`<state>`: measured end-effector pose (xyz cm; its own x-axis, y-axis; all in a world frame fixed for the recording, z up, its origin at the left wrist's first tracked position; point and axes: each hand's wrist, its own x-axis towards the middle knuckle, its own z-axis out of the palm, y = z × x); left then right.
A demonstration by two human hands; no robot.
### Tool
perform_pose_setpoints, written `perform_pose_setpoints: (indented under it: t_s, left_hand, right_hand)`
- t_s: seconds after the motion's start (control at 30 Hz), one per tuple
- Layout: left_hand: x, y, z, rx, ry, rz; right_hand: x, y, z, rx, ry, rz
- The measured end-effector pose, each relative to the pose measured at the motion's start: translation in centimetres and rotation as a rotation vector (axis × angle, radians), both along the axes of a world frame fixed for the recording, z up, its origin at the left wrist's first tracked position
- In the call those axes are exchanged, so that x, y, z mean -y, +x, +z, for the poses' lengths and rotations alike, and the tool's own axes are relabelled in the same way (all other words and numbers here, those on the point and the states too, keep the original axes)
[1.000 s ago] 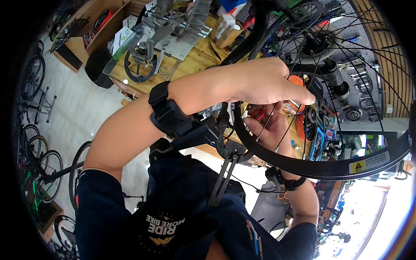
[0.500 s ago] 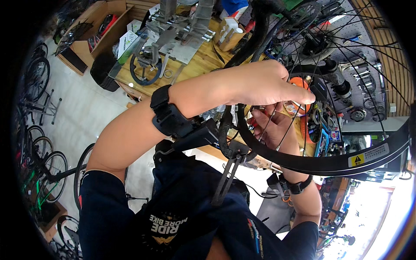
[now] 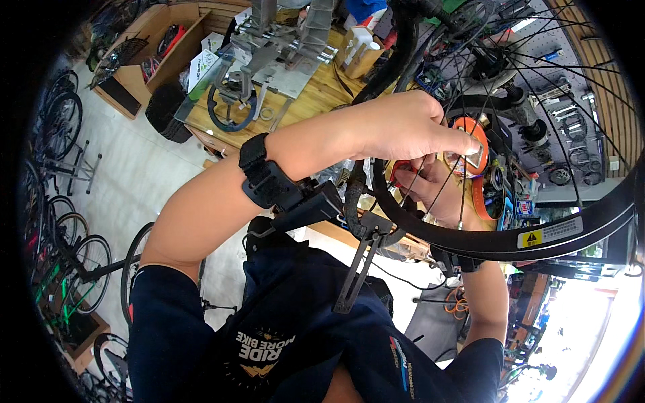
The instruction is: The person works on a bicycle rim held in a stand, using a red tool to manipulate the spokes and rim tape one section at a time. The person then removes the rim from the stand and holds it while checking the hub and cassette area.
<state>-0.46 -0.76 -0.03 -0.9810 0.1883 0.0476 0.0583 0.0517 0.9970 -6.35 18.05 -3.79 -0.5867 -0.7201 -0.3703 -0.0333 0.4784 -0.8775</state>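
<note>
A black-rimmed bicycle wheel (image 3: 470,250) with thin spokes stands in a dark truing stand (image 3: 359,269) in front of me. My left hand (image 3: 420,126) reaches across among the spokes, its fingers curled and its thumb side at a spoke; what it grips is hidden. Lower down, my right hand (image 3: 433,191) is behind several spokes, inside the rim. Its bent fingers close around a small red tool (image 3: 403,166), partly covered by the fingers. Both hands are close together, the left above the right.
Beyond the wheel, a wooden workbench (image 3: 309,91) carries a metal fixture (image 3: 272,57), an orange round container (image 3: 478,161) and small parts. Hand tools hang on a pegboard (image 3: 561,70). Bicycles (image 3: 87,262) line the left side. A cardboard box (image 3: 359,54) sits on the bench.
The wheel has turned a little, its rim sticker shifting left. My right hand and the red tool have moved up toward the left hand, which stays almost in place.
</note>
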Motion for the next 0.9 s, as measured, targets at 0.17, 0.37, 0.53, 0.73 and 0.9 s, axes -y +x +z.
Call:
perform_pose_setpoints:
  t_s: [0.17,0.37,0.53,0.73,0.9]
  left_hand:
    - [-0.1,-0.3,0.5,0.024,0.061,-0.039]
    - [-0.3,-0.4,0.7,0.042,0.086,-0.031]
    - [-0.9,0.2,4.0,0.115,0.268,-0.033]
    - [-2.0,0.6,8.7,0.102,0.391,0.026]
    - [-1.4,0.6,5.9,0.171,0.266,-0.012]
  right_hand:
    - [-1.0,-2.7,-2.1,0.353,-0.253,0.094]
    - [-0.8,-2.8,-0.8,0.311,-0.061,0.088]
    - [-1.5,-0.4,4.1,0.240,-0.137,0.180]
    - [-1.9,2.1,7.2,0.128,-0.431,0.065]
    - [-2.9,0.6,4.2,0.087,-0.070,0.054]
